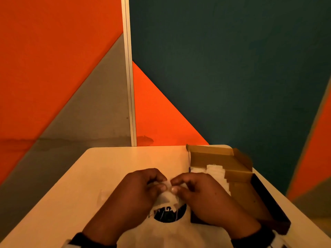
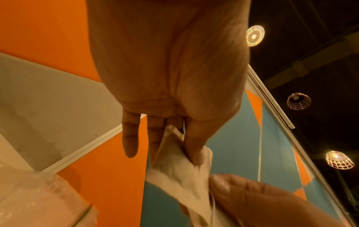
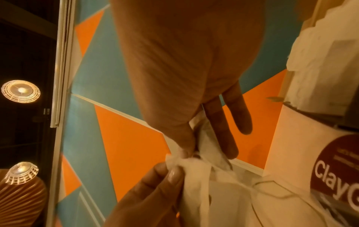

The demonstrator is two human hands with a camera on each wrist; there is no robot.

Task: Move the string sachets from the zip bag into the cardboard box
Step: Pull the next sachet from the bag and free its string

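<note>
Hands meet over a pale table [image 1: 111, 169]: the left hand [image 1: 141, 185] and right hand [image 1: 200, 192] each pinch one white paper string sachet [image 1: 168, 196] between thumb and fingertips, just left of the open brown cardboard box [image 1: 238, 176]. More white sachets [image 1: 215, 170] lie inside that box. The clear plastic zip bag [image 1: 179, 228] lies under both hands, touching the box.

A pale table [image 1: 125, 163] fronts orange-and-teal wall panels [image 1: 223, 68].
</note>
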